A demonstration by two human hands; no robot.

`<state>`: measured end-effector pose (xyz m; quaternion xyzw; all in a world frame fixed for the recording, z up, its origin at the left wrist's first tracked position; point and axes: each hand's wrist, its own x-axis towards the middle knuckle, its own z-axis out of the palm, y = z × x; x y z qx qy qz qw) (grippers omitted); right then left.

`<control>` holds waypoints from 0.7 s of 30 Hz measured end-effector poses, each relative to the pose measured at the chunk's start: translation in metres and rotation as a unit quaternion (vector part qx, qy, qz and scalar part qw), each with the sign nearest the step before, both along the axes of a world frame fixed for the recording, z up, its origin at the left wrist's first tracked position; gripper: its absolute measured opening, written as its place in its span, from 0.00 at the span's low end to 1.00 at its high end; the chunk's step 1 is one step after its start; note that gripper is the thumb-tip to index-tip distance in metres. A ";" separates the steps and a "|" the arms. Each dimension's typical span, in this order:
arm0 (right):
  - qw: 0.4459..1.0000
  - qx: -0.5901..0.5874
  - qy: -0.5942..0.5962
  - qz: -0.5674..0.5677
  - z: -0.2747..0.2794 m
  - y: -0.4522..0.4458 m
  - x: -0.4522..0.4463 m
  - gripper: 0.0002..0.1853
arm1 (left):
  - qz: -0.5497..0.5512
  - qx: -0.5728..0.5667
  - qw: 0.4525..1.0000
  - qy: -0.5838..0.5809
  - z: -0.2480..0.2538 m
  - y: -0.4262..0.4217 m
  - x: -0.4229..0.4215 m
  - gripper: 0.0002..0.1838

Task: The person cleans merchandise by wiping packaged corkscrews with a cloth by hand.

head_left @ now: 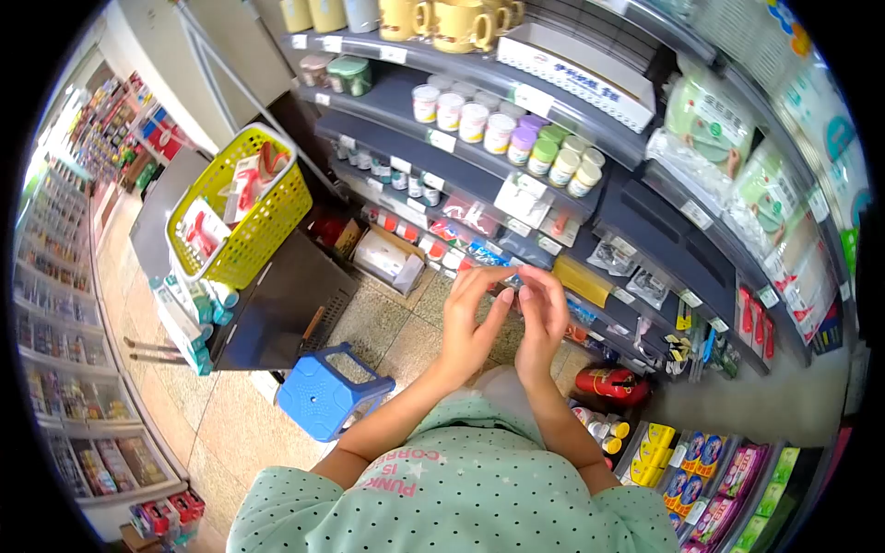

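Note:
My left hand [468, 315] and my right hand [542, 323] are raised in front of my chest, fingertips close together or touching. On the left hand the fingers reach out and the thumb stands apart, with nothing visible in it. The right hand's fingers are bent over towards the left hand, its thumb separate; it too shows nothing held. Beyond them rises a dark shelf unit [406, 124] with small white, purple and green-lidded jars [499, 134], yellow mugs [461, 26] and a white display box [576, 78].
At the left, a yellow-green basket [249, 244] holding packages rests on a dark cabinet [277, 309]. A blue plastic stool [323, 398] stands on the tiled floor. Low at the right are a red fire extinguisher [612, 385] and packaged goods [687, 475]. Bagged items [705, 120] hang at upper right.

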<state>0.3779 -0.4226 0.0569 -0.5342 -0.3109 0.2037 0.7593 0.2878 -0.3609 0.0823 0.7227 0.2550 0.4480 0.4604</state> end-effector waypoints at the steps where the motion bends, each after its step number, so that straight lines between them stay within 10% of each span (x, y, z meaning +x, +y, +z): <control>1: 1.000 -0.005 -0.009 0.008 -0.003 0.004 -0.005 0.12 | 0.012 0.001 1.000 0.000 -0.002 0.002 -0.007 0.13; 21: 0.989 -0.018 0.042 0.138 0.009 0.077 0.034 0.15 | -0.027 -0.111 0.993 -0.033 -0.005 0.072 0.015 0.09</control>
